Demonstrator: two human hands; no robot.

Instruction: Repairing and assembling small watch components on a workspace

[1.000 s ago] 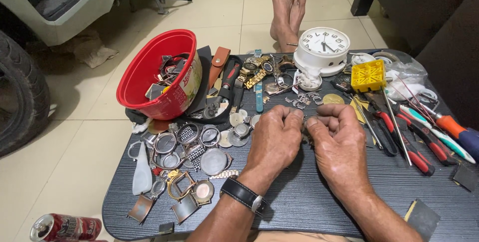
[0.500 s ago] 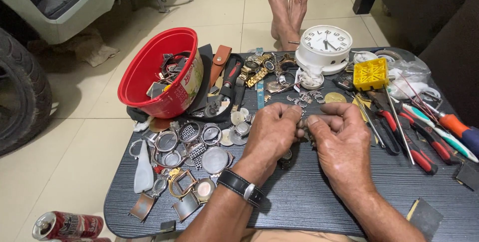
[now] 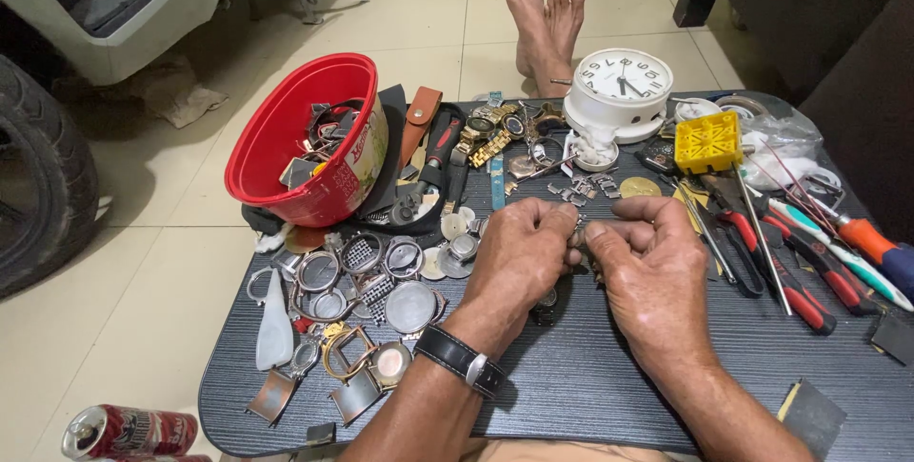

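The left hand point(image 3: 519, 252) and right hand point(image 3: 657, 271) had drawn closer over the dark table point(image 3: 609, 386), fingertips now pinched shut together on a small metal watch-band piece point(image 3: 583, 231), held just above the table; the work had barely moved on.

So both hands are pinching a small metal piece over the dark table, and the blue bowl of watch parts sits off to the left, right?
Not quite: the bowl is red, not blue, as the head view shows. The rest holds: the left hand and right hand pinch a small metal piece over the dark table, bowl to the left.
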